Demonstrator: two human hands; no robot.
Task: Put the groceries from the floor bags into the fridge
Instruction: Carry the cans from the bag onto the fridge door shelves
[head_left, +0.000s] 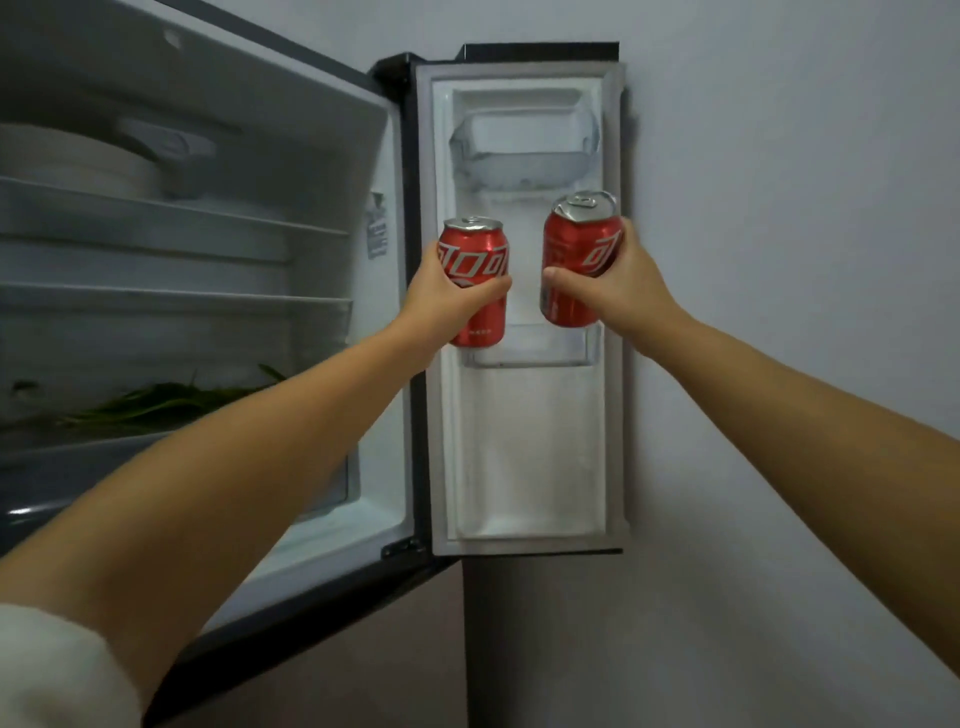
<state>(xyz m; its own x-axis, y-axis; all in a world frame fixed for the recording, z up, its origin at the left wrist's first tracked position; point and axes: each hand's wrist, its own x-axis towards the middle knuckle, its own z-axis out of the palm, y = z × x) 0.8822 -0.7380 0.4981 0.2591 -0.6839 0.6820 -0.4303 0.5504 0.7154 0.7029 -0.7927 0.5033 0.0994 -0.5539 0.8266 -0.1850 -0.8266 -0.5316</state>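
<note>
Gripping a red soda can in each of the hands, both arms stretched forward toward the open fridge door (524, 312). Left hand (447, 301) wrapped round the lower middle of the left can (475, 260), thumb across the front, fingers hidden behind; can upright, silver top up, white lettering showing. Right hand (618, 286) clamped on the right can (579, 249) from the right side, thumb crossing the front low down; can tilted slightly, top leaning right, held a little higher than the other. Cans side by side, apart, neither touching the other, both in front of the door's inner lining between the upper door bin (524, 150) and the clear lower door shelf (530, 348) (bottoms of the cans just above or at its rim, hard to tell which). White cuff of a sleeve (57, 670) at the lower left corner. Left of the door, the fridge (332, 156) cavity standing open: glass shelves (171, 218) stacked one below another, a pile of white plates (78, 161) on the top one, green leafy vegetables (156, 405) lying on the lowest. Pale wall (779, 208) behind and to the right of the door.
</note>
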